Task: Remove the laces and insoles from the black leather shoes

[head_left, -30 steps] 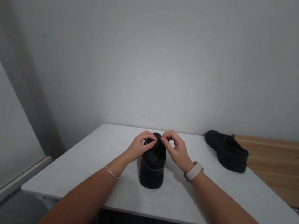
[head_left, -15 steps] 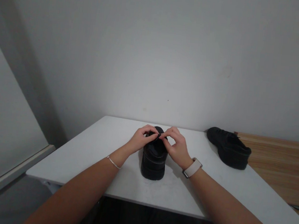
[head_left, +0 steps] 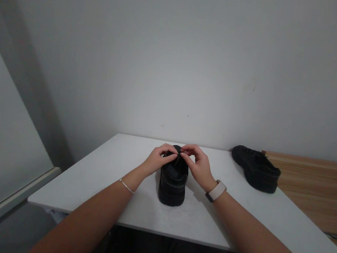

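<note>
A black shoe [head_left: 173, 184] stands on the white table [head_left: 100, 183] with its heel toward me. My left hand [head_left: 157, 160] and my right hand [head_left: 198, 165] meet over the top of the shoe. Each hand pinches a thin black lace [head_left: 177, 158] between thumb and forefinger, and the fingertips nearly touch each other. A thin bracelet sits on my left wrist and a pale watch band on my right.
A second black shoe [head_left: 256, 168] lies at the table's far right corner, next to a wooden surface [head_left: 314, 188]. A plain white wall rises right behind the table. A pale panel leans at the left.
My hands stay pinched over the shoe's laces with small finger shifts. The view has tilted slightly, so the table sits a little differently in the picture.
</note>
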Motion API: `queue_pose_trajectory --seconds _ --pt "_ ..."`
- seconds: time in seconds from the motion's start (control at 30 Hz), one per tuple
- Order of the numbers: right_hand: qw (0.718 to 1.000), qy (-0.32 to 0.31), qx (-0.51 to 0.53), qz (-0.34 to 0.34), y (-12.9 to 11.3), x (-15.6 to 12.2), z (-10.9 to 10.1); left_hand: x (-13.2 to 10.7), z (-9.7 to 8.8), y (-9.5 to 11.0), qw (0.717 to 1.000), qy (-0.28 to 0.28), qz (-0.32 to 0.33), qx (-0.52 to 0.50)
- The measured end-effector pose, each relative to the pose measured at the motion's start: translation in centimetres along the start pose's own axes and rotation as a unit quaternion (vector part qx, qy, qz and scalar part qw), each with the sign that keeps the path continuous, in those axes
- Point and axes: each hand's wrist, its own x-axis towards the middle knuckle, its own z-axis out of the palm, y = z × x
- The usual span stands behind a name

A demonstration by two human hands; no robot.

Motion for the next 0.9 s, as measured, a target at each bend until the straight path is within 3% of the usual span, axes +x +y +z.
queue_pose_trajectory --seconds 0.43,0.77,0.9 --pt "0.997 0.025 0.053 0.042 0.8 -0.2 0.1 0.0 0.0 0.0 1.0 -0.004 -0.009 -0.008" --pt "0.972 0.166 0.162 0.036 0.3 0.5 -0.8 0.1 0.0 -0.5 1.0 -0.007 -0.021 -0.02" --pt "0.975 0.142 0.168 0.043 0.3 0.4 -1.2 0.0 -0.1 -0.1 0.996 -0.01 -0.039 -0.076"
